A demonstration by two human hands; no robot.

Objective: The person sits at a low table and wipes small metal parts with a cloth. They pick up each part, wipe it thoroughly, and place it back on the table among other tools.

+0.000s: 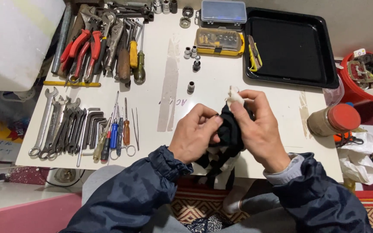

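A dark cloth (229, 133) with black-and-white checks hangs over the near edge of the white table (221, 86), bunched between both hands. The left hand (194, 138) grips its folds; the right hand (260, 127) pinches a small whitish piece (235, 96) at its top. At twelve o'clock stand loose sockets (191, 69); at two, a black tray (291, 45); at ten, pliers (83, 54); at nine, wrenches (59, 125).
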